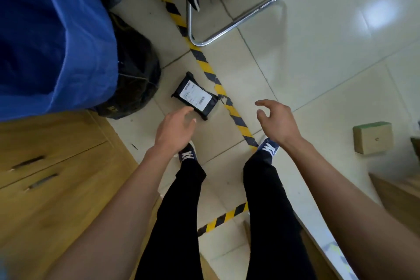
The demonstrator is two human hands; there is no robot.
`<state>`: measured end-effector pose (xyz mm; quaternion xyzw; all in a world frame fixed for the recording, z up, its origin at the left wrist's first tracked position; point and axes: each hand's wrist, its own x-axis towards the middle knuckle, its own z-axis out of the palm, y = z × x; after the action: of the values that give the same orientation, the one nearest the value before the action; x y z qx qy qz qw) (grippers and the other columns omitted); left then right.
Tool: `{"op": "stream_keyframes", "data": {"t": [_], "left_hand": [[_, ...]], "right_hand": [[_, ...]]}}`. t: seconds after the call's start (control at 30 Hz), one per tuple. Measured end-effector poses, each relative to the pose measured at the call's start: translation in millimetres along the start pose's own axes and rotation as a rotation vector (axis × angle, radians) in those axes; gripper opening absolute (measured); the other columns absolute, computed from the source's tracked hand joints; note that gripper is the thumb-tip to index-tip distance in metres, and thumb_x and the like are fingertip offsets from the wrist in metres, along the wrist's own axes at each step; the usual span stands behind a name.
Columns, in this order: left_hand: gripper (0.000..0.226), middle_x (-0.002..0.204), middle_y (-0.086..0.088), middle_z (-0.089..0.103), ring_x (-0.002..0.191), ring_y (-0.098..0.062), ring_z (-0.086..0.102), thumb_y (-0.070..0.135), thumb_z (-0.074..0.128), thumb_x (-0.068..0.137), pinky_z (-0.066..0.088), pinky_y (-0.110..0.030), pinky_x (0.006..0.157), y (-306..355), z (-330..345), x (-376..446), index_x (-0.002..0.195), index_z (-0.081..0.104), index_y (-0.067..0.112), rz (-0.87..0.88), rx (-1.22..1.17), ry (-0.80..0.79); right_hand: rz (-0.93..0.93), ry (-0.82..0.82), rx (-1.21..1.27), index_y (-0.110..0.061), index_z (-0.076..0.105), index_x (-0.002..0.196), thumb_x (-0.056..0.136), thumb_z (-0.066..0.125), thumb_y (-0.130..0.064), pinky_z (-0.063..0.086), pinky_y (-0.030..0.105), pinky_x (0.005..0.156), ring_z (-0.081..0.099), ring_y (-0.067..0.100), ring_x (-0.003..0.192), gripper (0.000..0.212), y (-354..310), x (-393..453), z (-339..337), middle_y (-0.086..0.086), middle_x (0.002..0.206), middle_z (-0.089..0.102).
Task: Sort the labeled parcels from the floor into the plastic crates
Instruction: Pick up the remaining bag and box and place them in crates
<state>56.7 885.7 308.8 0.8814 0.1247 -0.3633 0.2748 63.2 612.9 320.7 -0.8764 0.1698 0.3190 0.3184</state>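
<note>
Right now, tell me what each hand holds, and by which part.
Nothing is held. The left hand reaches toward the black parcel on the floor, fingers relaxed, no grip yet. The right hand hangs open above the tape.

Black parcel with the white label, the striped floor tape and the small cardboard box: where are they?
black parcel point(196, 97), head view, on its white label.
striped floor tape point(205, 66), head view, on a yellow stripe.
small cardboard box point(373, 140), head view, on its brown side.
</note>
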Motion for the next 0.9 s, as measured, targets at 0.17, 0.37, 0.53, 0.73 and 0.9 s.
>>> {"op": "stream_keyframes", "data": {"t": [0.17, 0.37, 0.53, 0.73, 0.9], "left_hand": [[0.042, 0.137, -0.003, 0.063, 0.123, -0.027, 0.059, 0.030, 0.059, 0.100, 0.047, -0.042, 0.105, -33.8, 18.8, 24.4, 0.142, 0.057, 0.022, -0.002, -0.024, 0.008], [0.038, 0.129, 0.001, 0.066, 0.121, -0.019, 0.060, 0.028, 0.066, 0.096, 0.046, -0.038, 0.109, -64.2, 72.6, 60.0, 0.133, 0.063, 0.022, -0.194, -0.387, 0.084], [0.052, 0.135, -0.004, 0.063, 0.122, -0.027, 0.062, 0.033, 0.068, 0.092, 0.051, -0.048, 0.106, -93.4, 122.2, 100.4, 0.141, 0.057, 0.018, -0.422, -0.711, 0.162], [0.059, 0.139, -0.009, 0.059, 0.122, -0.028, 0.059, 0.034, 0.069, 0.092, 0.053, -0.049, 0.103, -126.9, 183.9, 150.8, 0.145, 0.050, 0.017, -0.583, -0.862, 0.179], [0.058, 0.140, -0.008, 0.055, 0.118, -0.027, 0.055, 0.032, 0.068, 0.093, 0.052, -0.050, 0.103, -138.0, 222.9, 196.8, 0.144, 0.048, 0.013, -0.602, -0.809, 0.176]], "right_hand": [[-0.007, 0.017, 0.043, -0.017, 0.066, 0.132, 0.101, 0.052, -0.019, 0.041, 0.023, 0.090, 0.066, 0.025, 0.103, 0.034, 5.6, 5.1, 48.2, 0.002, 0.130, 0.069], [-0.060, 0.004, 0.044, -0.019, 0.066, 0.133, 0.101, 0.052, -0.018, 0.032, 0.016, 0.087, 0.061, 0.021, 0.116, 0.036, 26.0, 33.6, 102.9, -0.001, 0.138, 0.064], [-0.060, 0.017, 0.057, -0.019, 0.066, 0.133, 0.101, 0.053, -0.018, 0.030, 0.009, 0.082, 0.060, 0.017, 0.115, 0.035, 50.8, 58.7, 138.0, 0.001, 0.135, 0.066], [-0.059, 0.017, 0.053, -0.017, 0.067, 0.132, 0.101, 0.052, -0.017, 0.032, 0.011, 0.084, 0.060, 0.018, 0.118, 0.034, 87.1, 95.9, 181.0, 0.000, 0.135, 0.066], [-0.056, 0.004, 0.046, -0.017, 0.067, 0.131, 0.101, 0.052, -0.017, 0.033, 0.014, 0.088, 0.060, 0.018, 0.119, 0.034, 112.3, 135.2, 215.3, 0.002, 0.135, 0.066]]}}
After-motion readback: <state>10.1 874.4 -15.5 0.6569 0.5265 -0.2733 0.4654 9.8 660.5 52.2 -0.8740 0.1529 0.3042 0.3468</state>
